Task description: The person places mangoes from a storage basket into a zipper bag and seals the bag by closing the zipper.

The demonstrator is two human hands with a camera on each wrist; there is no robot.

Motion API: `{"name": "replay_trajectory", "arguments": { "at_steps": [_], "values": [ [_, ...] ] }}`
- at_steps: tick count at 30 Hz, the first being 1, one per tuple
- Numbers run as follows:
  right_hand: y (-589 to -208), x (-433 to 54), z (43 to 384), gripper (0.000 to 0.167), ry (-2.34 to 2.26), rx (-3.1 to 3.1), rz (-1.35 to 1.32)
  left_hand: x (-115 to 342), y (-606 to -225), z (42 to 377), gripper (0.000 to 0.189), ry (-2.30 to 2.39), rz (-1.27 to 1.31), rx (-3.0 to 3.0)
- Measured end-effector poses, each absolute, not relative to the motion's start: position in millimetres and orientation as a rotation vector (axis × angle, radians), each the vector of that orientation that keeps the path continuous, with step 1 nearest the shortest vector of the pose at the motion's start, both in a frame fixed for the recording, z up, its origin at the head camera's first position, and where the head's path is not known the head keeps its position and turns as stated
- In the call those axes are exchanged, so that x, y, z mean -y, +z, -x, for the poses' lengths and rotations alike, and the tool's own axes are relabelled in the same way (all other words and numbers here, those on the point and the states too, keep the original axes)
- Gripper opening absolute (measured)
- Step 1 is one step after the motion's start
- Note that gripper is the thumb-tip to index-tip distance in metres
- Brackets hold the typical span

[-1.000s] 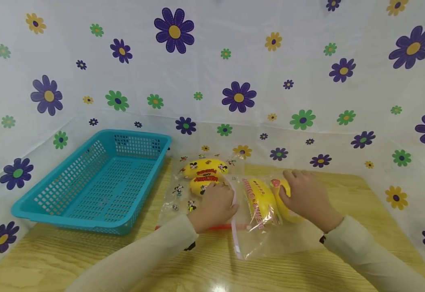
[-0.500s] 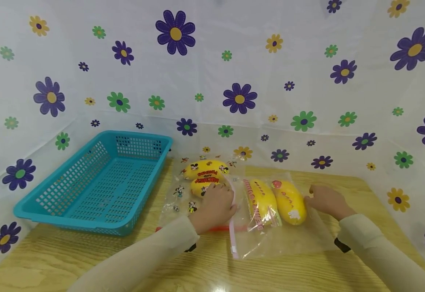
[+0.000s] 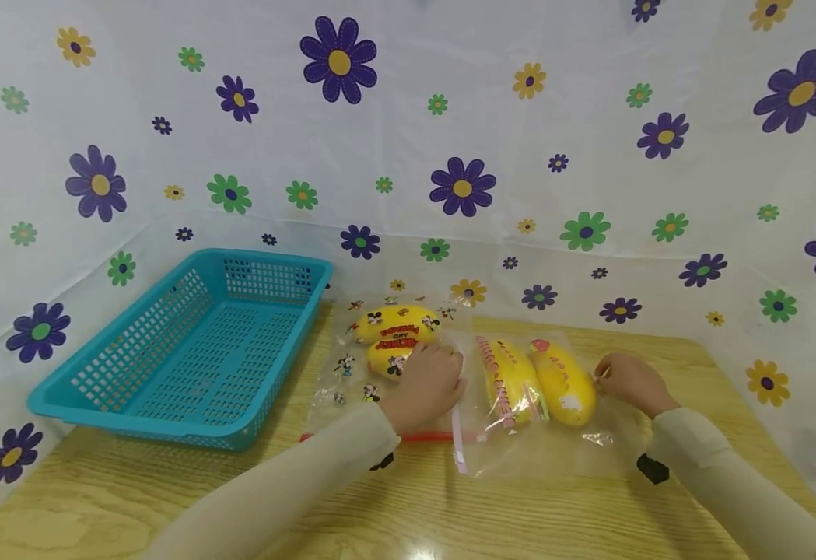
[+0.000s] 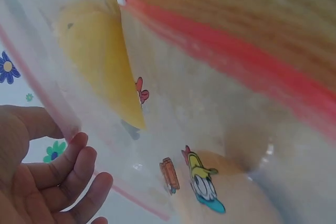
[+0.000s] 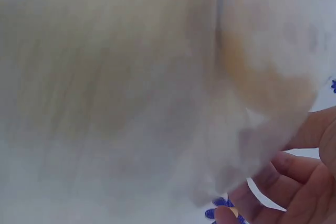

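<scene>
In the head view a clear zip bag (image 3: pixel 576 455) with pink lettering contains two yellow mangoes (image 3: pixel 509 381), side by side. My left hand (image 3: pixel 425 385) pinches its pink zip edge (image 4: pixel 39 87) between thumb and finger, as the left wrist view shows. At the opposite end, my right hand (image 3: pixel 635 383) pinches the bag's edge beside the right mango (image 3: pixel 567 385). Under my left hand lies another clear bag (image 3: pixel 330 400), printed with cartoon figures and closed off by a red zip strip (image 4: pixel 226 56). Two more yellow mangoes (image 3: pixel 397 320) are inside it, partly hidden by that hand.
A turquoise slotted basket (image 3: pixel 134 424) stands at the left of the wooden table (image 3: pixel 520 521). Behind the table hangs a white flower-print cloth (image 3: pixel 393 101), which also runs along both sides.
My right hand has come off the right mango and moved right to the bag's edge, which it now pinches. The pink-lettered bag has shifted slightly right and away, its near edge lifting.
</scene>
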State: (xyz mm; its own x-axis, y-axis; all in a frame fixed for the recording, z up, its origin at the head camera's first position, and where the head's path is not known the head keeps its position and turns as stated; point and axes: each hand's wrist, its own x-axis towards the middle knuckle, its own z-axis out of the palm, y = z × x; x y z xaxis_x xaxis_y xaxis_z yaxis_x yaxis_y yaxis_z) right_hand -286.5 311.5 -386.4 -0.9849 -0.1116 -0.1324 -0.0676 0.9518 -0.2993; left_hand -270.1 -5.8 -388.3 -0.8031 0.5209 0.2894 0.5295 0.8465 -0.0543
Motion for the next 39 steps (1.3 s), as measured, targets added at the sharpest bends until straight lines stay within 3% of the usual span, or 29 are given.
{"name": "replay_trajectory", "arguments": {
  "at_steps": [17, 33, 39],
  "values": [
    [-393, -361, 299, 0.039, -0.478, -3.088, -0.121, -46, -400, 329, 0.027, -0.038, 0.711, 2.851],
    [-389, -370, 305, 0.035, -0.456, -3.04, -0.2, -61, -409, 339, 0.017, 0.034, 0.701, 2.866],
    [-386, -376, 304, 0.033, -0.447, -3.002, -0.188, -61, -410, 335, 0.021, 0.009, 0.726, 2.901]
  ]
}}
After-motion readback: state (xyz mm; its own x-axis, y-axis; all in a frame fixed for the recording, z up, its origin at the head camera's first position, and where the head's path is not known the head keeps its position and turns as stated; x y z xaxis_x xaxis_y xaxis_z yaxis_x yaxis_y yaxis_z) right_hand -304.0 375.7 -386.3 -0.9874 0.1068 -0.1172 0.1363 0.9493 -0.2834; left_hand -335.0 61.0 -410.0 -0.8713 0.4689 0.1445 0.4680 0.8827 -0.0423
